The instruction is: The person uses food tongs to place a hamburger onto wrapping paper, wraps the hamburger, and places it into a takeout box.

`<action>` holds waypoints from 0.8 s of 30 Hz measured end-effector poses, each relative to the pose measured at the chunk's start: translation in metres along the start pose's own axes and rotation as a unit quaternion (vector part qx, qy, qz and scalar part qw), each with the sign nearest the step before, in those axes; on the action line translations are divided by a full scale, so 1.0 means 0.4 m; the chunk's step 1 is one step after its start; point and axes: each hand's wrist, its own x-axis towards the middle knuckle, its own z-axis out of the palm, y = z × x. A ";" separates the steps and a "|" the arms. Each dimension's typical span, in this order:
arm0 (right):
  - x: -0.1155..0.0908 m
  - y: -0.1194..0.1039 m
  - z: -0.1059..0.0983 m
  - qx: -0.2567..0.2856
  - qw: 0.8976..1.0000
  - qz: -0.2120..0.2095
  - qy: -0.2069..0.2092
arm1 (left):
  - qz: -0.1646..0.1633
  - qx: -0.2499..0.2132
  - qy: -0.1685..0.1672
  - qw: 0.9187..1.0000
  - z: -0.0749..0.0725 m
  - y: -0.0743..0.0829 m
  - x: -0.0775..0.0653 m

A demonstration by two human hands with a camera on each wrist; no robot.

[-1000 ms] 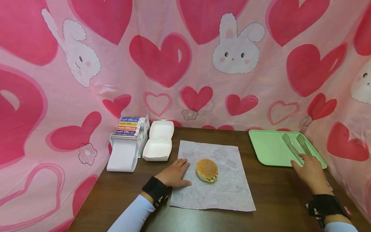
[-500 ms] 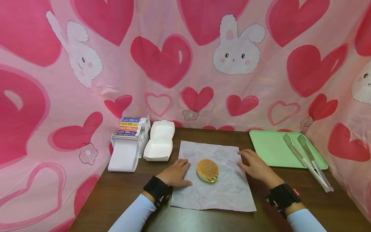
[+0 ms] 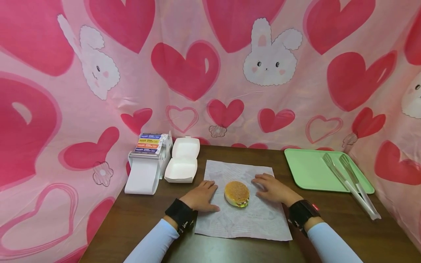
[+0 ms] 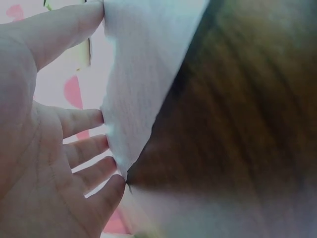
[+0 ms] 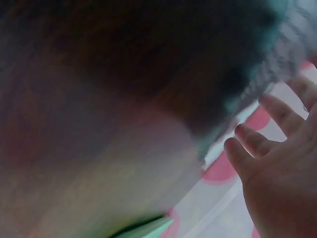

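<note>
A burger [image 3: 236,194] with a seeded bun lies near the middle of a printed sheet of wrapping paper [image 3: 243,226]. To its left, my left hand [image 3: 200,197] rests its fingertips on the paper's left edge; in the left wrist view the fingers are spread and the palm holds nothing. My right hand [image 3: 273,188] is over the right part of the paper, its fingers extended toward the burger but apart from it. Whether the right fingertips touch the paper I cannot tell. Nothing is held in the right hand [image 5: 277,158] in its wrist view.
An opened white takeaway box [image 3: 181,170] stands at the back left, beside a label dispenser [image 3: 149,149] with a white strip hanging out. Metal tongs [image 3: 356,193] lie across a green tray [image 3: 306,171] at the right. A pink patterned cloth [image 3: 230,87] hangs behind the wooden table [image 3: 144,219].
My right hand has let go of the tongs on the green tray and moved left over the paper, near the burger. The left hand has stayed on the paper.
</note>
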 end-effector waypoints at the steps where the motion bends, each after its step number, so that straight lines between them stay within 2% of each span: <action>1: 0.000 0.001 0.001 -0.001 1.000 0.004 -0.009 | 0.000 0.001 -0.001 1.000 0.000 0.000 0.001; 7: 0.000 0.002 0.004 0.009 0.999 0.017 -0.034 | -0.005 0.006 -0.007 1.000 0.000 0.010 0.004; 19: 0.001 -0.006 -0.005 0.004 1.000 -0.002 -0.030 | -0.005 -0.009 0.006 1.000 0.007 0.025 -0.010; 24: -0.001 -0.007 -0.008 0.004 1.000 -0.002 -0.028 | 0.006 0.008 0.020 1.000 0.009 0.028 -0.016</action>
